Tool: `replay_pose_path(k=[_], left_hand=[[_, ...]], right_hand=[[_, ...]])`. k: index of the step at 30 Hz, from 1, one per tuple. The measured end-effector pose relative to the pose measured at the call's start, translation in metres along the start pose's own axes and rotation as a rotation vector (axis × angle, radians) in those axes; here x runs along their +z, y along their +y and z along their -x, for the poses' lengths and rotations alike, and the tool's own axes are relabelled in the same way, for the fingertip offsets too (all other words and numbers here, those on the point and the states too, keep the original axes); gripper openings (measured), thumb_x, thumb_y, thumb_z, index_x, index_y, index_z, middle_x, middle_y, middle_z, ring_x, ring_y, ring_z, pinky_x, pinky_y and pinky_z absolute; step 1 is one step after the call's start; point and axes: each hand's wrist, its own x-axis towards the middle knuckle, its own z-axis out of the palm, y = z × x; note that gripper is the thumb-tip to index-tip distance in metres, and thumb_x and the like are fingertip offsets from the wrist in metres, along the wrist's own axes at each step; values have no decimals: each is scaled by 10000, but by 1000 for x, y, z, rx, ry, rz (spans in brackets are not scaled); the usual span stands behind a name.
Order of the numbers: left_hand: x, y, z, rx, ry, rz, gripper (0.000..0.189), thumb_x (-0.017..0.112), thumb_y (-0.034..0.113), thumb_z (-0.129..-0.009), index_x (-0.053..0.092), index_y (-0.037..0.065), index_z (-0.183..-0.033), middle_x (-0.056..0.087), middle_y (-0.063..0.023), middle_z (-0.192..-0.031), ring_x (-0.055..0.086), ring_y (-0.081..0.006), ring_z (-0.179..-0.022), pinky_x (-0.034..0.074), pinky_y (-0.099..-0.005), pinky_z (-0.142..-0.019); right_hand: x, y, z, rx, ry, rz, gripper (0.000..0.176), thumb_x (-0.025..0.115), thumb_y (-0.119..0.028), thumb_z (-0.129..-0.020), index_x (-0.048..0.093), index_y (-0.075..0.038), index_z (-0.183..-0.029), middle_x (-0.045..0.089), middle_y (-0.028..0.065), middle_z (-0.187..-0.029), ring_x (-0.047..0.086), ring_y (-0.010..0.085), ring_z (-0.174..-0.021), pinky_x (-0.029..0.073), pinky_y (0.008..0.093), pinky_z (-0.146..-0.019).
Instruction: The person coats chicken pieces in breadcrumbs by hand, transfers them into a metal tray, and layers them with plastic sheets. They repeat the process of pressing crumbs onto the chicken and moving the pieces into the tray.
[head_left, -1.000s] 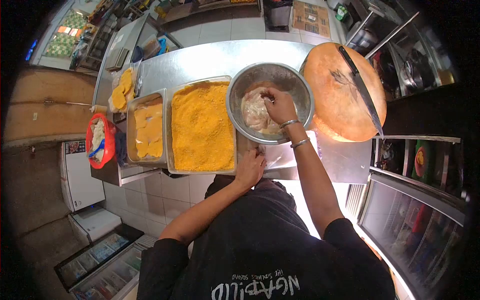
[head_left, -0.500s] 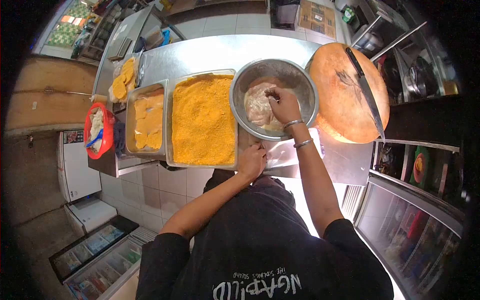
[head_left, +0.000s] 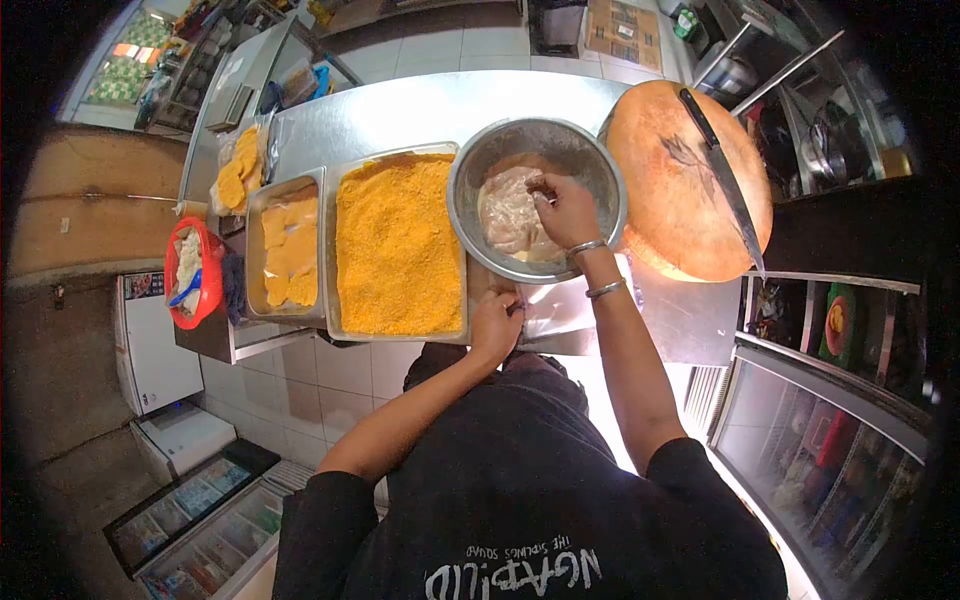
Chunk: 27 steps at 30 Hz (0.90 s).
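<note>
My right hand point(head_left: 569, 213), with two bangles at its wrist, reaches into a steel bowl point(head_left: 463, 225). Its fingers are bent together over pale, wet raw meat point(head_left: 512, 215); what lies between the fingertips is hidden. Just below the bowl, my left hand point(head_left: 495, 327) is closed at the table's front edge, beside a clear plastic sheet point(head_left: 560, 312). Whether it grips anything does not show. Left of the bowl stands a tray of orange-yellow crumbs point(head_left: 400, 245). Farther left, a smaller metal tray point(head_left: 321, 235) holds flat, crumb-coated pieces point(head_left: 290, 245).
A round wooden chopping board point(head_left: 660, 210) with a long black-handled knife point(head_left: 735, 190) lies on the right of the steel table point(head_left: 400, 105). At the left end are a red basket point(head_left: 210, 285) containing white powder and a blue scoop, and a plastic bag with coated pieces point(head_left: 238, 175).
The whole view has shifted a little, so the table's things appear slightly farther left. My right hand stays in the bowl and my left hand stays at the table edge.
</note>
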Motion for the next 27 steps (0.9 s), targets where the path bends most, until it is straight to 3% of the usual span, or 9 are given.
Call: replay_pose_path(k=[2,5,8,12,18,21,23,25,27], left_hand=[[6,-10,-2,102,37,-10,176,714,118,-773,735,37,-928,638,-147,-1002,628,-332,-946,500,-414,-823],[-3,-2,-2,108,-17,-27,159,696,88,-751,733,40,-898,644,-126,-998,625,-323,-955,502,-408,-831],[7,-19,-6,254,14,-33,173,713,168,-768,746,76,-911,634,-135,-980,627,-328,-928,510,-411,-812],[1,-8,-2,266,40,12,138,701,152,-770,727,64,-874,635,-139,-960,631,-328,-909,509,-425,-798],[2,1,4,138,-49,-22,202,650,117,-842,620,31,-1023,650,-183,-912,638,-375,-842,507,-452,-753],[17,-18,3,122,-22,112,262,674,109,-844,575,14,-1067,673,-159,-871,662,-312,-755,515,-416,-687],[28,-29,-2,-82,-18,599,297,741,101,-797,604,-24,-1030,679,-114,-796,662,-220,-699,503,-357,-631],[14,-21,1,-171,-103,562,299,770,93,-763,626,-38,-990,671,-96,-761,651,-189,-684,495,-336,-616],[9,-20,4,-260,-187,522,302,800,86,-729,647,-53,-950,663,-77,-727,639,-158,-670,487,-315,-602]], right_hand=[[1,1,0,-13,-3,18,237,641,-85,-833,713,-54,-1057,717,151,-1015,704,263,-945,563,351,-819],[1,2,-1,-2,-2,-21,232,640,-90,-839,711,-49,-1056,717,153,-1011,708,261,-932,563,351,-819],[1,0,0,0,2,-15,228,638,-92,-843,710,-44,-1054,717,153,-1011,710,259,-924,564,353,-820],[1,-2,-1,9,-5,-30,231,626,-107,-827,707,-53,-1036,714,187,-991,693,332,-949,545,395,-858],[2,0,0,22,-6,-50,227,626,-109,-831,706,-51,-1036,714,187,-989,694,334,-937,546,396,-856],[3,1,0,10,-5,-52,236,625,-108,-823,705,-54,-1039,714,190,-987,693,340,-932,546,398,-855],[4,2,-1,-1,-6,-41,241,624,-108,-819,704,-56,-1040,714,192,-985,693,344,-929,547,399,-855],[6,4,-1,-30,-5,16,229,630,-97,-847,700,-40,-1058,727,141,-993,716,255,-899,563,347,-807],[5,3,-1,-21,-14,24,228,632,-98,-847,701,-40,-1057,727,142,-995,715,253,-906,564,346,-809]])
